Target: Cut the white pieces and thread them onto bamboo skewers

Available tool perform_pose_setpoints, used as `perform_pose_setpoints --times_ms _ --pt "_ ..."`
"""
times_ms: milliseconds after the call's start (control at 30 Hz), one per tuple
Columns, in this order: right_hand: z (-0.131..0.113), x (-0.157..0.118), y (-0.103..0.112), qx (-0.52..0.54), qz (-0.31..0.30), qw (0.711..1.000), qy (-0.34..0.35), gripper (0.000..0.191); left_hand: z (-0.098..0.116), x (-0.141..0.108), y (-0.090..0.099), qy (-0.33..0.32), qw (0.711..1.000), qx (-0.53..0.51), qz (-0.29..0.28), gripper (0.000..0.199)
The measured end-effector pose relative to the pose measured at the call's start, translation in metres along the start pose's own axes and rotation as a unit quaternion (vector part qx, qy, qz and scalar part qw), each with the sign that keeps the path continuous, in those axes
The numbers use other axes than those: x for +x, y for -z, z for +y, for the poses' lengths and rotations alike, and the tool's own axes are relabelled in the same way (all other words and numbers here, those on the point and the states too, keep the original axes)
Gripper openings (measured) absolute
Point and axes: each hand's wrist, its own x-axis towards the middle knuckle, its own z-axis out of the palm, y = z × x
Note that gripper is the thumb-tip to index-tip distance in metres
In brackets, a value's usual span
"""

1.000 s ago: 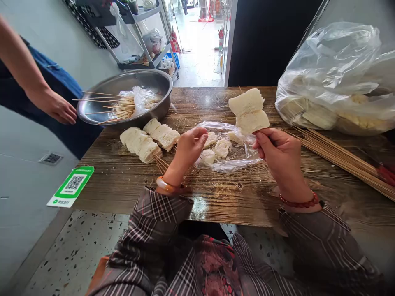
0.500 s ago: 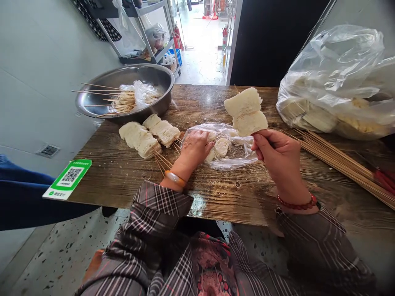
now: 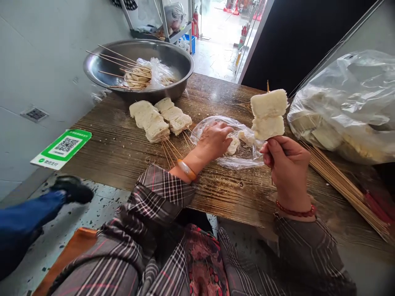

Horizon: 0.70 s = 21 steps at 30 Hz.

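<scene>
My right hand [image 3: 288, 158] pinches the lower end of a skewer [image 3: 269, 115], which stands upright with pale, flat, spongy slabs threaded on it. My left hand [image 3: 214, 139] lies palm down on a clear plastic bag [image 3: 237, 163] spread on the table, its thumb apart from the fingers. Beside its fingertips are pale torn pieces [image 3: 233, 145] in the bag; whether the fingers touch them is hidden. Left of that hand, loaded skewers lie in two stacks, a nearer stack [image 3: 149, 121] and a farther stack [image 3: 174, 116], their bare sticks pointing toward me.
A steel basin [image 3: 185, 80] at the back left holds more skewers and plastic. Bare bamboo sticks [image 3: 342, 181] and a bulging plastic bag [image 3: 345, 111] lie on the right. A green QR card [image 3: 63, 148] sits at the left table edge. Another person's leg [image 3: 33, 216] shows at left.
The view has shifted, and my right hand holds the skewer more upright. My left hand has moved a little further over the bag's pieces. The other person's leg has changed position, with a shoe now visible.
</scene>
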Motion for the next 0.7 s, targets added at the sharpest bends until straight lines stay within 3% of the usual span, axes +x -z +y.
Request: perform_pose_setpoints --times_ms 200,433,533,700 --pt "0.007 0.007 -0.001 -0.018 0.049 0.999 -0.004 0.018 0.015 0.022 -0.011 -0.022 0.997 0.0 -0.072 0.029" --pt "0.008 0.013 0.007 -0.01 0.063 0.998 0.0 0.019 0.025 0.044 -0.027 -0.025 0.997 0.007 -0.079 0.019" --pt "0.005 0.014 0.009 -0.008 0.073 0.997 0.008 0.019 0.02 0.043 -0.024 -0.018 0.998 0.002 -0.062 0.019" --pt "0.002 0.013 0.01 0.001 0.063 0.998 0.021 0.018 0.001 0.026 -0.002 -0.036 0.995 -0.091 0.022 0.017"
